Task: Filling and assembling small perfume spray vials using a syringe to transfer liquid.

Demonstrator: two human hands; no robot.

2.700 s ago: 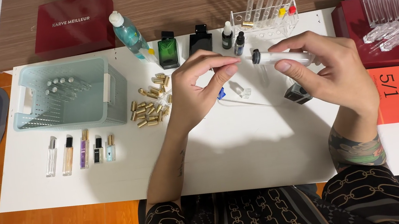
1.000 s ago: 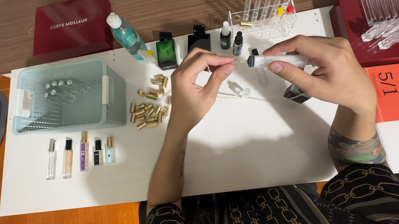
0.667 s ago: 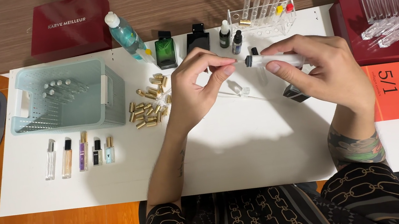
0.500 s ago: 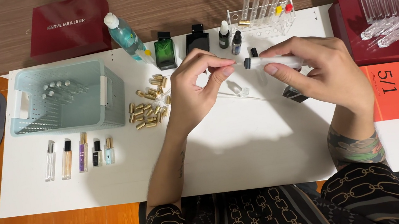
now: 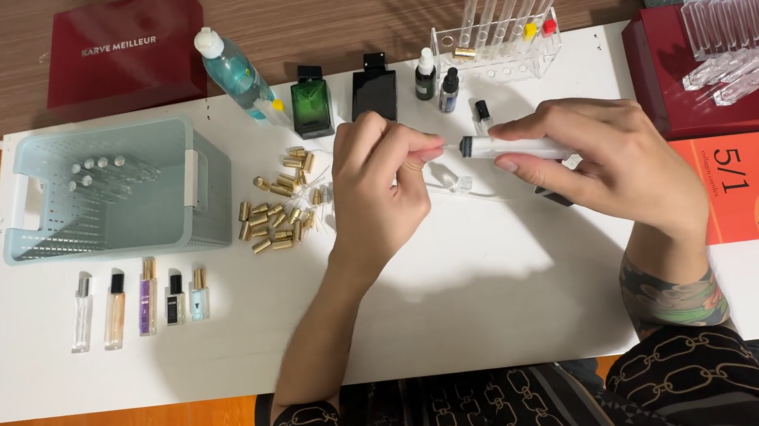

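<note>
Centrally above the smooth white bench (image 5: 469, 299), the right hand (image 5: 608, 163) has its fingers clamped on a slim white cylindrical vial (image 5: 513, 148) held level, dark tip leftward. Just beside it, the left hand (image 5: 382, 193) pinches fingers together. A pale-green slatted plastic basket (image 5: 46, 242) holds silver-capped tubes (image 5: 96, 177); small gold metal caps (image 5: 278, 219) lie scattered nearby.

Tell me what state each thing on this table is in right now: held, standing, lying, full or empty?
White tube: held level in right hand.
Left hand: fingertips pinched at the tube's dark tip.
Green bottle: upright, capped.
Black bottle: upright, capped.
Gold caps: loose, scattered.
Basket: holds several vials.
Five small bottles: lying in a row.
</note>
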